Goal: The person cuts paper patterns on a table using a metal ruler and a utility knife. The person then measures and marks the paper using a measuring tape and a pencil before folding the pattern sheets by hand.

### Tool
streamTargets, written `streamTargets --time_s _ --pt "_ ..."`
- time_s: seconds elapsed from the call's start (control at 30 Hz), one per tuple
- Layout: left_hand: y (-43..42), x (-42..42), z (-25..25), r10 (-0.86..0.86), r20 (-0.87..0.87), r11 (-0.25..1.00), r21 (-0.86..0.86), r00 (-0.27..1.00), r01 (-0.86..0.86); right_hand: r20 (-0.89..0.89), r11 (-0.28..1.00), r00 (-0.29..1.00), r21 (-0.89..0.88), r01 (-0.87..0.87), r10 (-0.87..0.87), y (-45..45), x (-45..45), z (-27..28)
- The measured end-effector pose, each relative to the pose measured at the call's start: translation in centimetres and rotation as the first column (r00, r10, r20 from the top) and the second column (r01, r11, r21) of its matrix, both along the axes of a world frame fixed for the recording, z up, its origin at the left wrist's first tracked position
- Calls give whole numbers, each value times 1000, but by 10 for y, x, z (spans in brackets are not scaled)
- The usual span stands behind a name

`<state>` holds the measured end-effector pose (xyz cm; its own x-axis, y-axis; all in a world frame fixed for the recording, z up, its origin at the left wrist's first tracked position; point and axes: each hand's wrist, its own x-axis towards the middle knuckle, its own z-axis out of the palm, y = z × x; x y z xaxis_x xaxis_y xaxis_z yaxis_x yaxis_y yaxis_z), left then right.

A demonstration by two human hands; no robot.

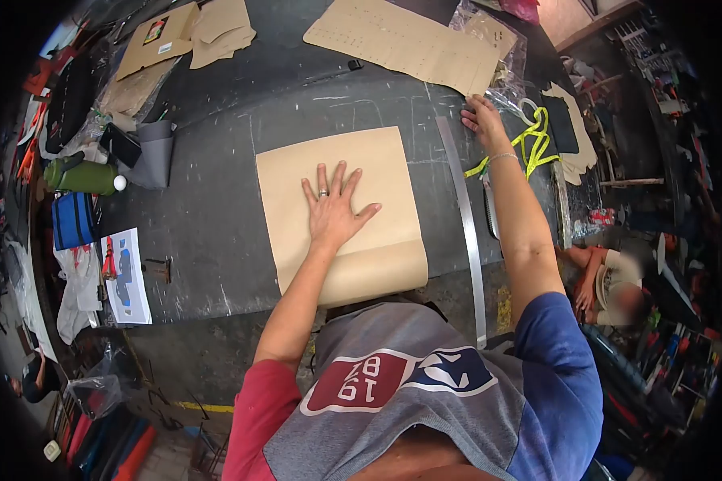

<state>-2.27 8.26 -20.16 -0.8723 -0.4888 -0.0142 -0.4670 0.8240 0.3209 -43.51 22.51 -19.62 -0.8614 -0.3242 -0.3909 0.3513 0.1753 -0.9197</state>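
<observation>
My left hand (335,210) lies flat with fingers spread on a sheet of brown paper (285,184), whose near end curls over at the table edge. My right hand (483,124) is at the right side of the table, its fingers slightly bent and apart, with nothing visible in them. Its fingertips are close to the corner of a large brown paper pattern (409,40) marked with small dots; whether they touch it I cannot tell. A long metal ruler (462,212) lies between the sheet and my right arm. Beside my right wrist is a yellow measuring tape (535,143).
Flat cardboard (156,40) lies at the back left. A green cylindrical case (80,176), a blue pouch (75,220) and a printed sheet (127,276) are along the left edge. Another person (610,284) sits at the right, beyond the dark table (200,232).
</observation>
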Motion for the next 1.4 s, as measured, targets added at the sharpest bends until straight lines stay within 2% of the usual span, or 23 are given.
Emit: streamTargets --time_s 0.1,0.13,0.27,0.37,0.43,0.5,0.57,0.63,0.67,0.73,0.77,0.83,0.93,0.97,1.0,1.03,1.07,1.1,1.13,1.17,1.23,1.33,1.4 --pt "-1 0 -1 7 -5 1000 5 1000 -7 66 996 996 -65 57 -53 -8 -9 2" --pt "-1 -1 -2 8 -2 1000 1 1000 -8 81 997 997 -72 24 -18 -10 -12 5" --pt "-1 0 0 2 25 1000 19 1000 -3 125 921 968 -353 -164 220 -21 -5 36" --pt "-1 1 4 -3 38 1000 26 999 2 54 790 920 -532 -303 389 -30 65 98" --pt "-4 3 -2 -9 -52 999 48 999 11 -30 713 884 -579 -396 466 -22 123 125" --pt "-7 11 -10 -4 -137 991 129 991 22 -63 633 846 -635 -444 530 -3 186 136" --pt "-16 14 -18 22 -233 965 259 972 40 2 671 833 -594 -444 554 22 241 119" --pt "-24 15 -22 230 -455 834 547 861 66 67 772 815 -372 -515 575 48 298 111" --pt "-26 14 -22 358 -518 736 669 777 108 124 773 778 -286 -567 616 60 320 99" --pt "-30 9 -2 547 -393 506 858 739 82 293 757 699 -282 -589 652 78 362 95" --pt "-30 9 10 625 -304 371 926 719 69 307 723 656 -246 -645 690 88 378 87" --pt "-31 9 29 604 -226 429 900 764 -73 275 609 555 -179 -773 785 105 396 70" --pt "-35 22 28 515 -176 611 762 839 -215 284 627 572 -165 -761 769 113 407 85" --pt "-36 29 26 472 -157 682 689 867 -246 269 658 607 -179 -732 748 115 405 101" --pt "-33 38 28 494 -90 671 673 865 -313 259 688 639 -203 -697 724 112 402 133" --pt "-32 50 29 474 -108 679 676 874 -285 255 718 671 -235 -655 696 111 401 164" --pt "-30 63 30 451 -121 689 676 884 -259 150 706 719 -404 -582 678 114 403 189" --pt "-24 79 32 427 -125 697 676 896 -238 62 662 774 -564 -493 630 120 406 214" --pt "-16 91 41 453 -63 701 642 889 -311 -70 487 786 -750 -448 614 123 409 240" --pt "-8 102 41 454 -14 699 626 891 -346 -119 334 791 -862 -383 600 126 415 254" --pt "0 126 40 461 73 698 586 884 -413 -187 11 773 -970 -244 606 133 423 276" --pt "19 149 45 401 137 797 436 906 -419 -169 -132 748 -985 -109 642 160 435 281" --pt "35 157 58 437 168 776 425 884 -465 -131 -168 741 -985 -25 659 177 441 280"
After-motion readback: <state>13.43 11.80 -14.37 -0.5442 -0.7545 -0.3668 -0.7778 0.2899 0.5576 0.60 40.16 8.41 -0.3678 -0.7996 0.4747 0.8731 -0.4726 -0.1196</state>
